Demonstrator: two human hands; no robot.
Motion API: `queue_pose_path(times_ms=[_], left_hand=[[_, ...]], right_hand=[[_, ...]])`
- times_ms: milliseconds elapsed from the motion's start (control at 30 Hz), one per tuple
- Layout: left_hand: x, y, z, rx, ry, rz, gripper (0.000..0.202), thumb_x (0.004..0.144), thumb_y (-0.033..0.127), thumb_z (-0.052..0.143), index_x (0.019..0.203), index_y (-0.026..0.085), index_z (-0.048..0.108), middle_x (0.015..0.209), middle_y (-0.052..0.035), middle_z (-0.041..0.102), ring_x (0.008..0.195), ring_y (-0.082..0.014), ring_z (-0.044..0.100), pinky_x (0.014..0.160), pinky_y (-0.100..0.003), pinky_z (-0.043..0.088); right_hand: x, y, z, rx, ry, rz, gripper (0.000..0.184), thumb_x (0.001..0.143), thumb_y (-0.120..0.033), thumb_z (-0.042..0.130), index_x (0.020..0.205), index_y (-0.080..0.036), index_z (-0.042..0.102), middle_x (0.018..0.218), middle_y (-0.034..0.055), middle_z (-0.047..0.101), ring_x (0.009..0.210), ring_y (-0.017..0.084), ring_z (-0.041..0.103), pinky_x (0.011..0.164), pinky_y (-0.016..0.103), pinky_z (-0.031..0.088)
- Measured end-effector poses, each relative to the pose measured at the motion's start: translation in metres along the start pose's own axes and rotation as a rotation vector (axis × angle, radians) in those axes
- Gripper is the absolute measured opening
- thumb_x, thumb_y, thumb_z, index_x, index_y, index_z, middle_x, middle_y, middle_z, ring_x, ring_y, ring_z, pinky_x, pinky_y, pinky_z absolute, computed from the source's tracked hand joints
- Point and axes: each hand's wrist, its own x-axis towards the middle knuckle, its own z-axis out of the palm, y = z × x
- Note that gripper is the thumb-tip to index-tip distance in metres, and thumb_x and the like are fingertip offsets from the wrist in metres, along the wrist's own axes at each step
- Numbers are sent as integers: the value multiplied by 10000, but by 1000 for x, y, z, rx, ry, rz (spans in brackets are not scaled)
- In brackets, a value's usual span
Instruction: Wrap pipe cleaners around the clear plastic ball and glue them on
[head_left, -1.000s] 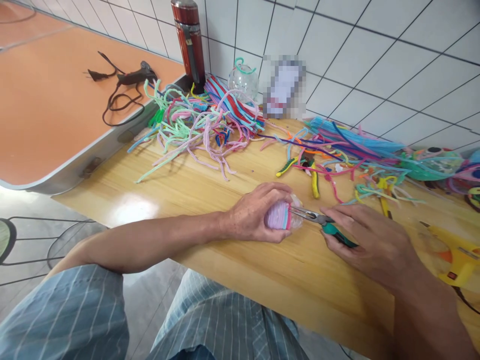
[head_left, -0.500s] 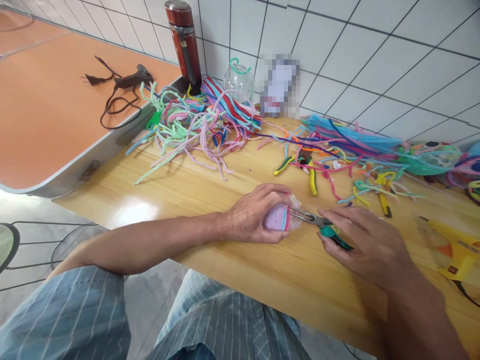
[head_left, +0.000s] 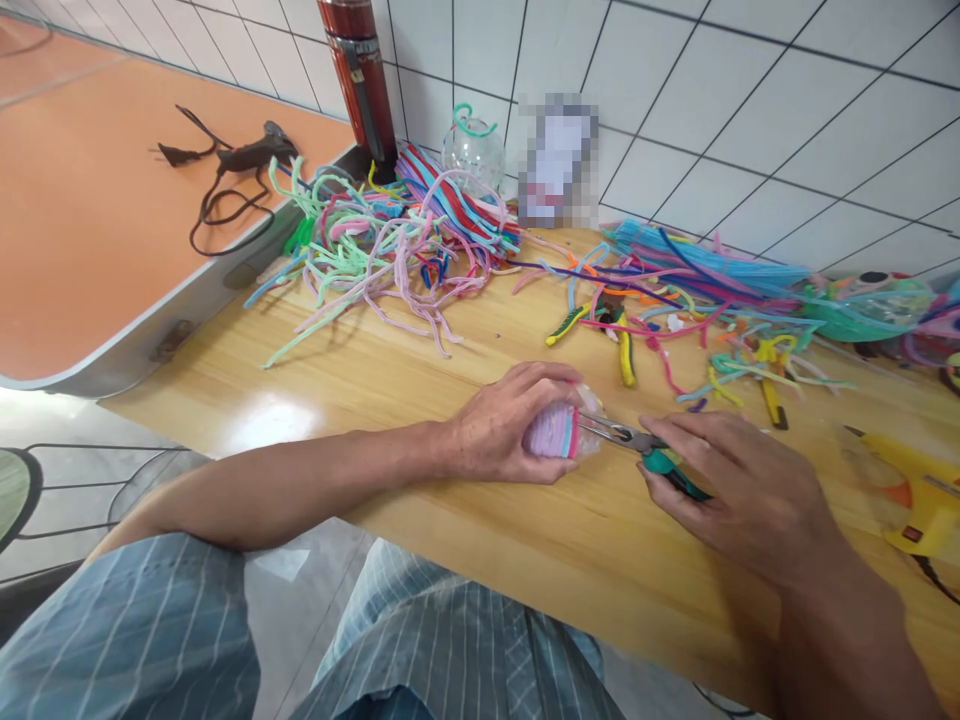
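My left hand (head_left: 517, 425) is closed around a small rounded craft piece (head_left: 551, 433), wrapped in lilac pipe cleaner with a blue and a pink band near its right end. Clear plastic (head_left: 591, 425) shows past the pink band. My right hand (head_left: 739, 480) grips long-nose pliers (head_left: 626, 435) by their green and black handles. The pliers' thin jaws reach left to the banded end of the piece; their exact tip contact is hard to make out. My left palm hides much of the piece.
Behind my hands lie tangled pipe cleaners (head_left: 405, 250), a blue and pink bundle (head_left: 712, 270) and yellow-handled pliers (head_left: 626, 345). A yellow glue gun (head_left: 919, 490) lies at right. A red thermos (head_left: 360, 90), clear globe (head_left: 472, 155) and phone (head_left: 559, 160) stand near the tiled wall.
The view has shifted slightly. Both hands keep nearly the same pose, with the pliers still at the right end of the lilac piece.
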Motion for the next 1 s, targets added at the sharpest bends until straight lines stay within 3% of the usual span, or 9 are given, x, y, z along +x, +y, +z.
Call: queue_pose_path(times_ms=[167, 1000], left_hand=[[-1, 0, 0, -22, -14, -23, 624, 846, 468, 830, 1354, 233, 555, 1434, -194, 666, 1356, -336, 673, 1123, -523, 582], [0, 0, 0, -4, -8, 6, 613, 847, 451, 830, 1336, 224, 539, 1409, -204, 676, 1341, -340, 686, 1092, -515, 598]], right_hand=[[-2, -1, 0, 31, 11, 24, 490, 923, -162, 757, 1398, -217, 651, 1087, 105, 812, 936, 270, 796, 832, 410, 646], [-3, -4, 1, 86, -30, 46, 455, 931, -146, 748, 1372, -205, 655, 1133, 121, 803, 991, 271, 791, 875, 408, 635]])
